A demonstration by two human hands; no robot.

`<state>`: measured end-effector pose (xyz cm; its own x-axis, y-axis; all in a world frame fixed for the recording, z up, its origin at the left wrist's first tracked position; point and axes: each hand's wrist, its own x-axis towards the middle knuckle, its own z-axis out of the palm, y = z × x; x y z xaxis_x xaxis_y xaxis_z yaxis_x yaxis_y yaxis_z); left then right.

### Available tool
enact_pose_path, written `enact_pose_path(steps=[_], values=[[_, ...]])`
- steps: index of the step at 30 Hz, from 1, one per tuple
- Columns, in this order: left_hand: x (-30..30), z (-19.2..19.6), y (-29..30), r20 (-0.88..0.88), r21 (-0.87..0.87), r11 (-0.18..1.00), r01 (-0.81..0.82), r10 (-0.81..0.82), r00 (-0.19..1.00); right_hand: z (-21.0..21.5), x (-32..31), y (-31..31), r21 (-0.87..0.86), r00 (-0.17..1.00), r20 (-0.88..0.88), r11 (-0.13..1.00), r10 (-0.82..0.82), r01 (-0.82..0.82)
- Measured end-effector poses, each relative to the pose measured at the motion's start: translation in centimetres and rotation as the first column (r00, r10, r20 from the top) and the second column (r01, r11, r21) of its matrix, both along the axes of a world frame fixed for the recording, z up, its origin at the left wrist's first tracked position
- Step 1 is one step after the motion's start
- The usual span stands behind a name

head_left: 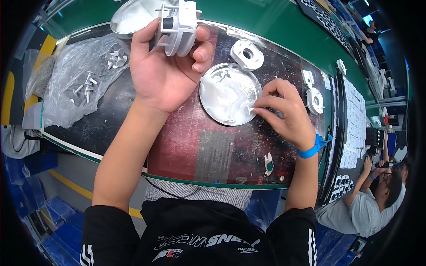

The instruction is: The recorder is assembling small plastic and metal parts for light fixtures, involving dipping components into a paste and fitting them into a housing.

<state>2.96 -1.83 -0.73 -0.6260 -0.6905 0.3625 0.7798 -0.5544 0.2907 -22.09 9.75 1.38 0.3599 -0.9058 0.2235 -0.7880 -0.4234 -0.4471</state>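
My left hand (162,84) is raised above the table's far side, its fingers wrapped round a white plastic housing (181,35) with slotted walls and a dark insert. Lower and to the right, the thumb and fingertips of my right hand (286,111) pinch a small white plastic pin (251,110). That pin is at the right rim of a round shallow dish (216,116), which holds a white paste-like substance (230,91). Whether the pin touches the paste I cannot tell. A blue band circles my right wrist.
At the left lies a clear plastic bag (66,84) with several small white pins (88,86) on it. A white ring-shaped part (247,55) sits just behind the dish; another white part (315,101) lies farther right. A second round dish (128,20) stands at the back. People sit at right.
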Motion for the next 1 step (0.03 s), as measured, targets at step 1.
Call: enact_pose_path(steps=[1], values=[[-0.03,0.04,0.06,0.008,0.013,1.0,-0.005,0.005,1.0,-0.02,-0.05,0.03,0.006,1.0,-0.009,1.0,-0.006,0.007]])
